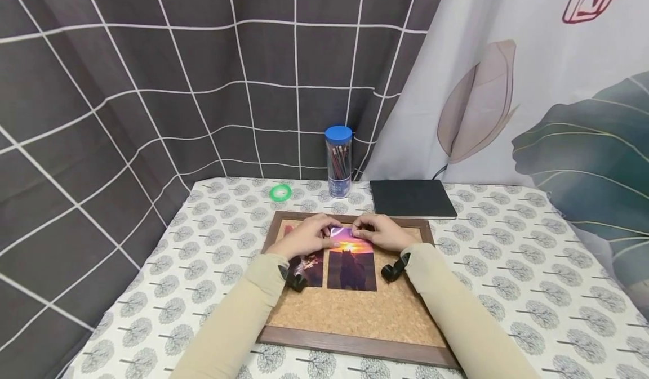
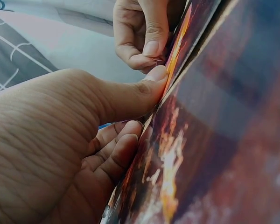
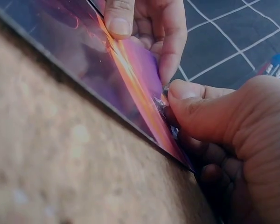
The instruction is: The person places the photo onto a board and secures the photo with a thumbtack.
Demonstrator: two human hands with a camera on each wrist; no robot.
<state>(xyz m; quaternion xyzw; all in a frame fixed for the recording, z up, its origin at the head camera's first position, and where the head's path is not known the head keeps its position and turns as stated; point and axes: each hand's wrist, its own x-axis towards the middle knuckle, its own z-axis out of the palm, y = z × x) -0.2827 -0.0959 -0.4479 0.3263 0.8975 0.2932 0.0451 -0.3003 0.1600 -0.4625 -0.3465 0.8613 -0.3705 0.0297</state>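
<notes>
A photo of a horse against a sunset [image 1: 352, 263] lies upright on a cork board [image 1: 350, 317] with a brown frame. My left hand [image 1: 308, 236] is at its upper left, the thumb [image 2: 126, 95] pressing on the print near its edge while the other fingers lie by the top. At the upper right corner, my right hand [image 1: 382, 232] pinches a small clear, shiny piece [image 3: 159, 105], seemingly tape, between thumb and fingers. Another dark photo [image 1: 311, 269] sits just left of the horse photo, partly hidden by my left hand and wrist.
Behind the board stand a green tape ring [image 1: 280, 186], a clear tube of pencils with a blue lid [image 1: 338, 162] and a flat black pad [image 1: 413, 199]. All rest on a tree-print tablecloth [image 1: 527, 277]. A dark grid curtain [image 1: 263, 58] hangs behind.
</notes>
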